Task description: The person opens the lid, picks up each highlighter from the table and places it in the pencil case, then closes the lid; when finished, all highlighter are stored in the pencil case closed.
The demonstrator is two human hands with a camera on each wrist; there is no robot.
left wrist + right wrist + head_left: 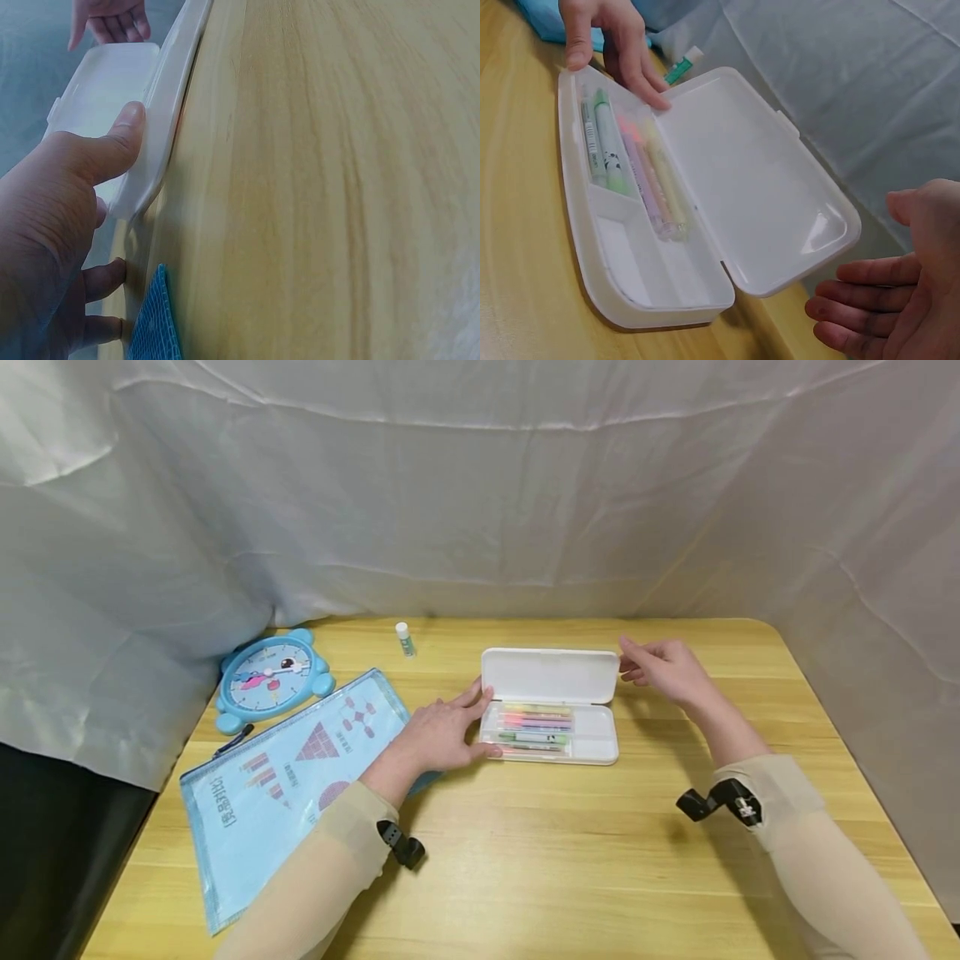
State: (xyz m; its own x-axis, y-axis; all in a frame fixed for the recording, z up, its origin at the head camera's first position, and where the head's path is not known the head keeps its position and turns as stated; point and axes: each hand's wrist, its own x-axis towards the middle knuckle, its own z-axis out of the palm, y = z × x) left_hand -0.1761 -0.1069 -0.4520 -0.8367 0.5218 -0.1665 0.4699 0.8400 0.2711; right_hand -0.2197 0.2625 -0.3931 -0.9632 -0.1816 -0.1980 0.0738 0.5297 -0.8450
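A white pencil case (596,737) lies on the table with its lid (761,180) raised. Inside are several pastel pens (654,176) and, in the front compartment, a green-and-white pen (610,146). My left hand (444,732) holds the case's left end, the thumb (124,139) at the front rim and the index finger near the hinge. My right hand (663,670) is beside the lid's right end, its fingers (866,296) relaxed and holding nothing. In the right wrist view, a small gap shows between that hand and the lid.
A blue zip document bag (300,785) lies under my left forearm. Behind it is a blue toy clock (270,677). A glue stick (405,639) stands near the back edge of the wooden table (555,868). Grey cloth (525,510) hangs behind.
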